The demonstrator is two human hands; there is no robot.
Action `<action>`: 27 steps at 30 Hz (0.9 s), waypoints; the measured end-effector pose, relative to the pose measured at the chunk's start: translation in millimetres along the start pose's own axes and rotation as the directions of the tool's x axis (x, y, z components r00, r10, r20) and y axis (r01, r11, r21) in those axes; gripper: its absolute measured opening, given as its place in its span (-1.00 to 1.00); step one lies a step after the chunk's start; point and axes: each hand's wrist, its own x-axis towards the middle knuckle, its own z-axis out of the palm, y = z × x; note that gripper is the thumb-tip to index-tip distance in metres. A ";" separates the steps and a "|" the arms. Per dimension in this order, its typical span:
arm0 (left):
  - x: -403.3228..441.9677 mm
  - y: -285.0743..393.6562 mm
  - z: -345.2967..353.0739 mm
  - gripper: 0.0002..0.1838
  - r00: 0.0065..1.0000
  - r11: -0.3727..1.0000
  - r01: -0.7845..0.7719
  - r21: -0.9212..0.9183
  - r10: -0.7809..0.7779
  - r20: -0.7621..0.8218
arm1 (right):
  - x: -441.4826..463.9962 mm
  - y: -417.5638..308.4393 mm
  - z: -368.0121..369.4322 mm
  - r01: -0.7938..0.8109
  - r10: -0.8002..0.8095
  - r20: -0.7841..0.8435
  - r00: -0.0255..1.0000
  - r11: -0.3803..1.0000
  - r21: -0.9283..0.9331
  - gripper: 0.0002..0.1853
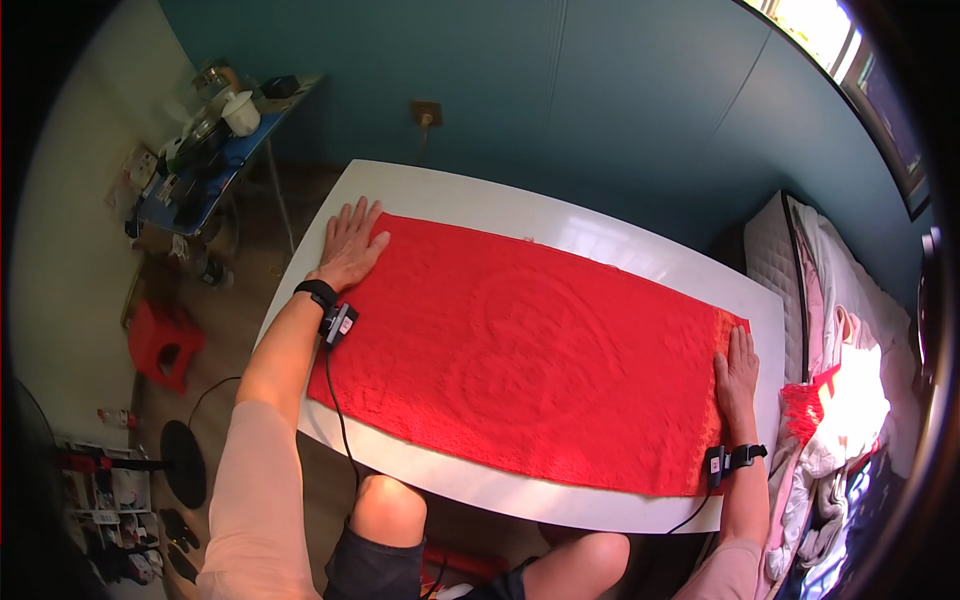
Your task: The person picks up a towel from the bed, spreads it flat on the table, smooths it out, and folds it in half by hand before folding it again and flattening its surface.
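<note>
A red towel (520,350) with a raised heart-shaped pattern lies spread flat on a white table (440,185). At the towel's upper left corner, my left hand (350,248) rests palm down, its fingers apart, partly on the table and touching the cloth's edge. My right hand (737,380) lies along the right edge, over the orange-tinted border strip, with the fingers stretched out. Both wrists wear black straps with small cabled devices.
A side table (262,130) at the back left holds a white pot (241,114) and other items. A red stool (165,343) and a black round base (183,464) stand on the left floor. Bedding (850,290) is piled beside the table's right end.
</note>
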 end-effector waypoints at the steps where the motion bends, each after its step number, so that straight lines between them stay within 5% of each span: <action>1: -3.4 -8.9 -0.1 -0.29 0.998 0.998 0.053 0.026 -0.053 -0.018 | 0.9 1.6 0.4 0.010 -0.010 0.001 1.000 1.000 -0.002 -0.31; 7: -11.6 43.2 -5.1 -0.24 0.980 0.995 0.011 0.095 0.008 -0.199 | 1.3 5.9 4.5 0.018 -0.018 -0.005 1.000 0.999 -0.037 -0.32; 10: -33.0 155.9 -20.7 -0.21 0.989 0.984 -0.134 -0.117 0.126 -0.079 | 1.6 4.8 3.5 0.018 -0.019 -0.012 1.000 0.999 -0.032 -0.32; 13: -69.6 275.7 -25.6 -0.19 0.910 0.844 -0.392 -0.365 0.414 -0.019 | 0.6 -2.7 1.5 0.006 -0.006 -0.013 1.000 1.000 -0.011 -0.32; 17: -95.3 377.5 5.1 -0.19 0.804 0.743 -0.561 -0.365 0.594 -0.027 | -0.5 0.8 2.5 -0.004 0.004 -0.036 0.999 1.000 0.001 -0.31; 24: -87.1 322.5 17.8 -0.20 0.869 0.862 -0.465 -0.204 0.488 0.082 | -2.0 -1.1 9.9 -0.013 0.014 -0.038 0.999 1.000 0.020 -0.30; 27: -77.6 212.1 7.0 -0.20 0.937 0.934 -0.339 -0.109 0.346 0.044 | -0.5 -3.9 -1.5 -0.029 0.030 -0.041 0.999 0.999 0.027 -0.30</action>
